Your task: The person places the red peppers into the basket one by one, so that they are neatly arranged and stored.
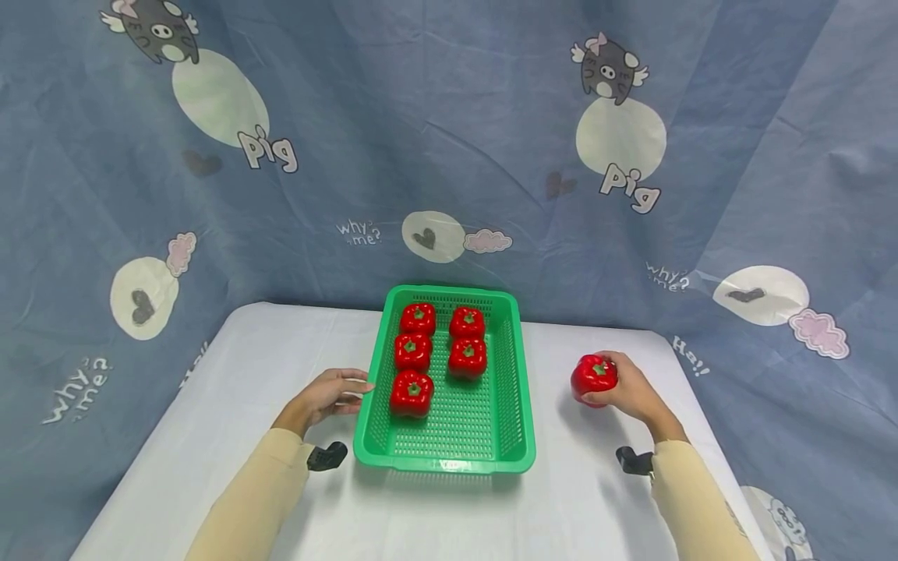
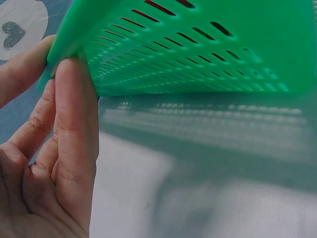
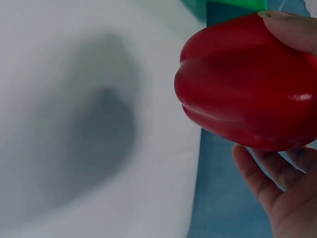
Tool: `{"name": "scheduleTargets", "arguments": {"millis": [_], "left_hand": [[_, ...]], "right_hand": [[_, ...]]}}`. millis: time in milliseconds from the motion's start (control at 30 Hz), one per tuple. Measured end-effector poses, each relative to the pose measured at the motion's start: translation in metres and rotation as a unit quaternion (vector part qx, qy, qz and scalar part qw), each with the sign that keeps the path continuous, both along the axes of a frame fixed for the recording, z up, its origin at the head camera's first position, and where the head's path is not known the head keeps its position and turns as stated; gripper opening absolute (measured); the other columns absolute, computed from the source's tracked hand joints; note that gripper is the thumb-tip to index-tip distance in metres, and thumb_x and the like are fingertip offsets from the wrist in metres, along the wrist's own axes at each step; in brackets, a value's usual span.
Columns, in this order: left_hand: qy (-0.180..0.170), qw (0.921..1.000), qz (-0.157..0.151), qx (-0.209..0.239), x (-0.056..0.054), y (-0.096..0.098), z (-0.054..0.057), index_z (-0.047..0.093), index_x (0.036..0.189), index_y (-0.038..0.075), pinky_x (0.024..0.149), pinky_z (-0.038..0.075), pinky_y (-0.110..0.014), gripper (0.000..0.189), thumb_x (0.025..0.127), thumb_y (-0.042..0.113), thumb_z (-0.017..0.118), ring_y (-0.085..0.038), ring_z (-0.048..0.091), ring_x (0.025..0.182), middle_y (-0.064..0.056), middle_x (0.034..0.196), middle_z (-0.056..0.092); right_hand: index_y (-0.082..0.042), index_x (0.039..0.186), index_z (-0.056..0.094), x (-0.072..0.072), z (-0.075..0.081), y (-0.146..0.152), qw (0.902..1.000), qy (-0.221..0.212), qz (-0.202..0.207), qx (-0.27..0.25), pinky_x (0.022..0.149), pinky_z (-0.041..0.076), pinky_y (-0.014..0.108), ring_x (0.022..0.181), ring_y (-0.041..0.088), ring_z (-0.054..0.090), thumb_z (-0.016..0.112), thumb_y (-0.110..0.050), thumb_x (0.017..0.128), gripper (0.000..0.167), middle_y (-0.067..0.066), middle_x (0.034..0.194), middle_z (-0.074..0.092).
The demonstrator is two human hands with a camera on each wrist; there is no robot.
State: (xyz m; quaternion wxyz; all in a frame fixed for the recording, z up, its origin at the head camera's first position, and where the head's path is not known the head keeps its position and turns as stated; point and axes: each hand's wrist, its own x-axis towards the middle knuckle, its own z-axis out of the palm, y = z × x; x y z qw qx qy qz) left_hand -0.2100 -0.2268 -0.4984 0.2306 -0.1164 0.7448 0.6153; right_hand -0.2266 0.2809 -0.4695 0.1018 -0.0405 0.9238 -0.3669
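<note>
My right hand [image 1: 629, 387] grips a glossy red bell pepper [image 1: 594, 376] with a green stem mark, over the table right of the basket. In the right wrist view the pepper [image 3: 242, 82] is raised, its shadow apart from it, with the thumb on one side and fingers on the other. At the left rim of a green perforated basket [image 1: 449, 465], my left hand [image 1: 335, 393] pinches the edge; the left wrist view shows the thumb under the lip [image 2: 69, 29]. Several red bell peppers [image 1: 412, 393] stand inside in two columns, three left and two right.
The basket stands on a white-covered table [image 1: 281, 351]. Behind and beside the table hangs a blue cloth [image 1: 435, 140] with cartoon pig prints. A dark wrist-camera piece [image 1: 327, 456] sits by the left sleeve, another [image 1: 634, 461] by the right.
</note>
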Motion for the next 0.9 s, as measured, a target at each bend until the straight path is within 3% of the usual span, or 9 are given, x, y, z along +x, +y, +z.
{"name": "scheduleTargets", "arguments": {"millis": [667, 900], "left_hand": [[-0.004, 1.0, 0.001, 0.003, 0.0, 0.001, -0.001, 0.051, 0.13, -0.005, 0.076, 0.058, -0.03, 0.051, 0.088, 0.018, 0.07, -0.016, 0.064, 0.082, -0.002, 0.092, 0.069], [-0.001, 1.0, -0.003, -0.001, 0.0, -0.001, -0.001, 0.051, 0.131, -0.005, 0.076, 0.058, -0.03, 0.052, 0.089, 0.019, 0.069, -0.017, 0.064, 0.082, -0.002, 0.092, 0.069]], "right_hand": [[-0.002, 0.139, 0.04, -0.007, 0.016, -0.044, 0.9984, 0.044, 0.028, -0.02, 0.088, 0.052, 0.054, 0.124, 0.042, 0.042, 0.086, -0.028, 0.069, 0.087, 0.02, 0.135, 0.045], [-0.003, 0.135, 0.043, -0.008, 0.023, -0.059, 0.9954, 0.069, 0.045, -0.048, 0.086, 0.054, 0.052, 0.121, 0.04, 0.045, 0.087, -0.021, 0.068, 0.082, 0.018, 0.131, 0.048]]}}
